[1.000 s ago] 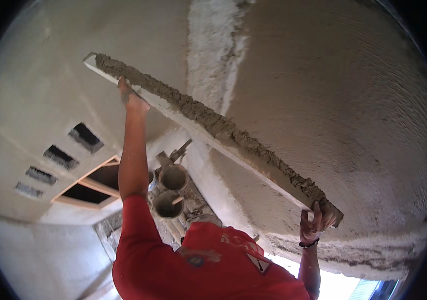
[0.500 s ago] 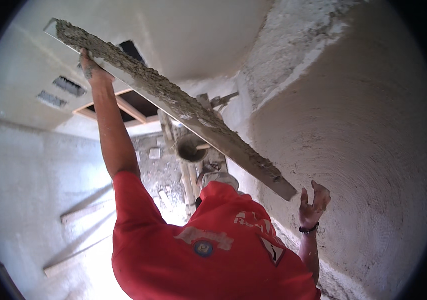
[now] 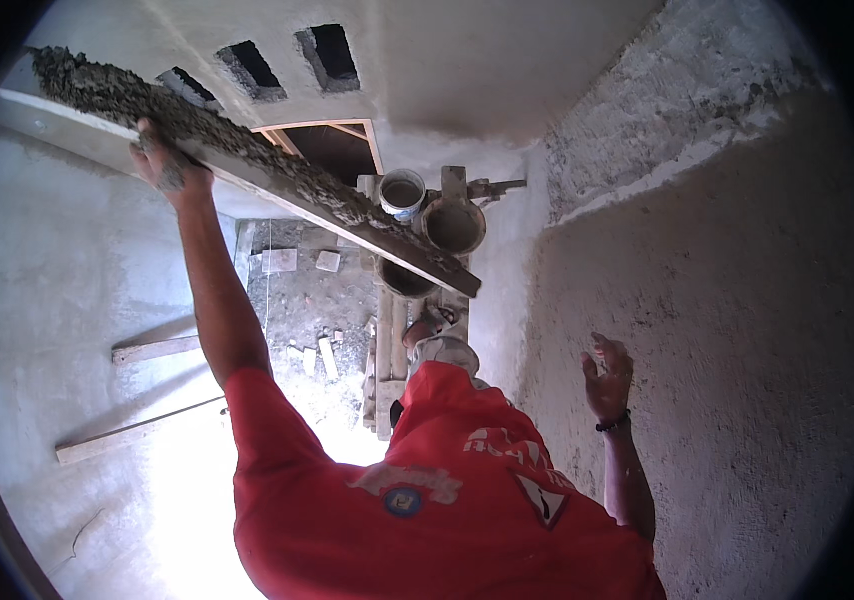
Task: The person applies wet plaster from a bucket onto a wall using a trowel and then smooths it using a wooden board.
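Note:
My left hand (image 3: 169, 172) is closed on the lower edge of a long straightedge (image 3: 272, 193), toward its left end. The straightedge slants from upper left down to the middle, and a thick strip of wet grey mortar (image 3: 127, 95) lies along its upper side. Grey mortar also smears the back of that hand. On the right, my right hand (image 3: 608, 375) is raised near the plastered wall (image 3: 717, 310), fingers apart and nothing in it. A dark bracelet circles its wrist.
Below the straightedge's right end are a white bucket (image 3: 402, 213), a dark round bucket (image 3: 478, 240) and another vessel it partly covers. Wooden planks (image 3: 384, 345) lie by my feet. Rubble covers the floor (image 3: 292, 295) beyond. Several rectangular holes pierce the far wall.
The straightedge has shifted left with my left hand, and its right end is now well away from my right hand. The view has turned, bringing more buckets and wall holes into sight.

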The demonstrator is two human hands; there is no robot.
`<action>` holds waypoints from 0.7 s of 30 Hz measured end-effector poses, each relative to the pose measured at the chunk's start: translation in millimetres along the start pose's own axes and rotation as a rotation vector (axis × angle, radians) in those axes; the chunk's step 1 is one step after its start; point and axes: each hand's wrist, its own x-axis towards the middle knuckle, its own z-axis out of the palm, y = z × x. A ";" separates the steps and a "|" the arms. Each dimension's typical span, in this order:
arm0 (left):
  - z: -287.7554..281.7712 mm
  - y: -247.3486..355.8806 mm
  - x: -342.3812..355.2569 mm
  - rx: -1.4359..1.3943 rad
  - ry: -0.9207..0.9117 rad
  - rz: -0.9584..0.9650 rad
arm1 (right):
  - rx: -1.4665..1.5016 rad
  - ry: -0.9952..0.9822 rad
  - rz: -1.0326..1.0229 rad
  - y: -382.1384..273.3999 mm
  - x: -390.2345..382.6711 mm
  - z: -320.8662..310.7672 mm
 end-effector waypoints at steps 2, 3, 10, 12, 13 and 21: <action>-7.1 -13.3 -16.3 0.008 0.003 0.067 | -0.012 -0.021 -0.011 1.5 2.0 7.6; -10.1 -19.0 -24.8 0.015 0.002 0.106 | -0.005 -0.032 -0.006 3.3 2.3 11.2; -20.3 -72.0 -91.2 -0.032 -0.129 0.166 | 0.049 -0.161 0.043 20.3 2.5 27.2; -26.2 -92.3 -112.7 -0.016 -0.163 0.156 | 0.038 -0.194 0.059 28.4 0.6 31.3; -27.0 -101.7 -123.6 -0.002 -0.191 0.163 | 0.039 -0.209 0.074 31.6 0.6 31.2; -53.5 -201.4 -186.3 0.212 -0.177 0.146 | 0.038 -0.270 0.065 73.6 -14.2 61.1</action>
